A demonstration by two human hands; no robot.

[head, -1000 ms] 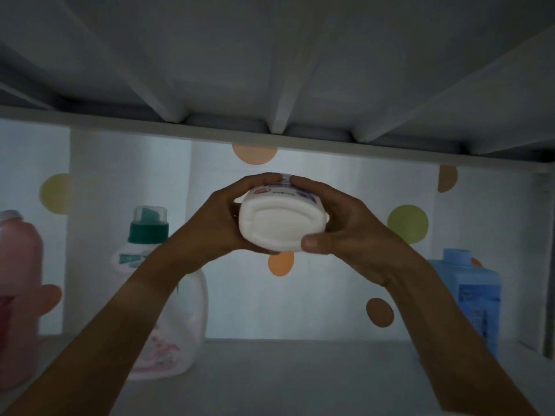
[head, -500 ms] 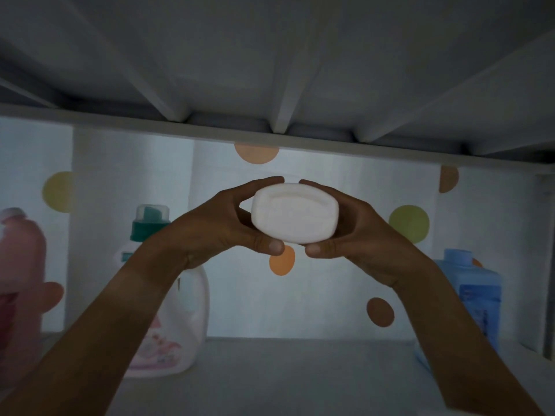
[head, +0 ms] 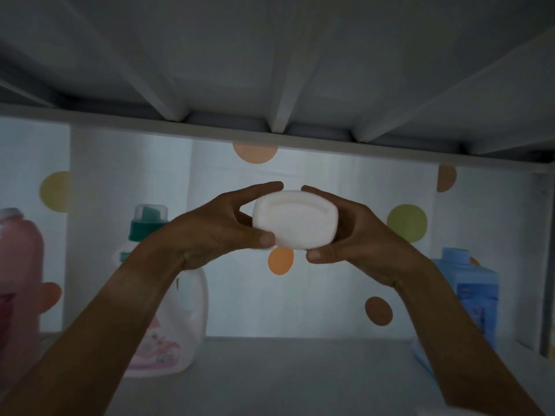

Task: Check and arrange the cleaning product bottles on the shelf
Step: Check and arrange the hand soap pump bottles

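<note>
Both hands, the left hand (head: pixel 210 232) and the right hand (head: pixel 360 238), curl their fingers round the white bottle (head: pixel 295 225), held mid-air above the shelf (head: pixel 300 373), base toward the camera, long axis pointing away.

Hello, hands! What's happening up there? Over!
Left hand and right hand both hold white bottle, base toward camera, above shelf. Nothing blocking below.
</note>
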